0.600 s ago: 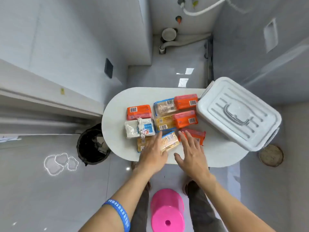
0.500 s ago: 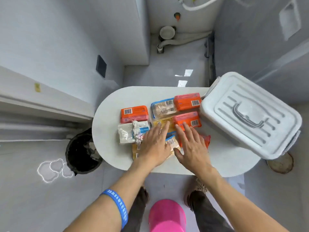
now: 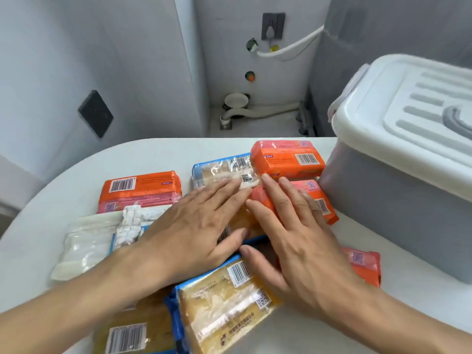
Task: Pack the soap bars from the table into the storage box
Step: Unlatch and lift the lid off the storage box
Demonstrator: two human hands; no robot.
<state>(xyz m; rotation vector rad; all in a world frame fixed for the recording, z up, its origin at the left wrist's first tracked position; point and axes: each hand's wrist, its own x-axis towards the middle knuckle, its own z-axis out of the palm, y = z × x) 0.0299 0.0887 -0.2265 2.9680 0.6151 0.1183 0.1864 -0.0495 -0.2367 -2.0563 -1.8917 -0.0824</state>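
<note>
Several wrapped soap bars lie packed together on the white table (image 3: pixel 158 154). An orange bar (image 3: pixel 140 187) sits at the left, another orange bar (image 3: pixel 286 158) at the back, a clear blue-edged bar (image 3: pixel 219 167) between them. A white pack (image 3: pixel 89 241) lies at the left, yellow bars (image 3: pixel 222 305) at the front. My left hand (image 3: pixel 194 233) lies flat on the middle bars, fingers spread. My right hand (image 3: pixel 301 233) lies flat beside it, over an orange bar (image 3: pixel 321 203). The grey storage box (image 3: pixel 398 210) stands at the right, its white lid (image 3: pixel 408 108) closed.
Another orange bar (image 3: pixel 362 264) lies between my right wrist and the box. Behind the table, a tiled corner holds a white drain hose (image 3: pixel 260 112) and a wall socket (image 3: pixel 272 26). A dark plate (image 3: pixel 95 113) is on the left wall.
The view has dropped much closer to the table. Both hands have slid forward over the soap bars, from the front ones onto the middle ones.
</note>
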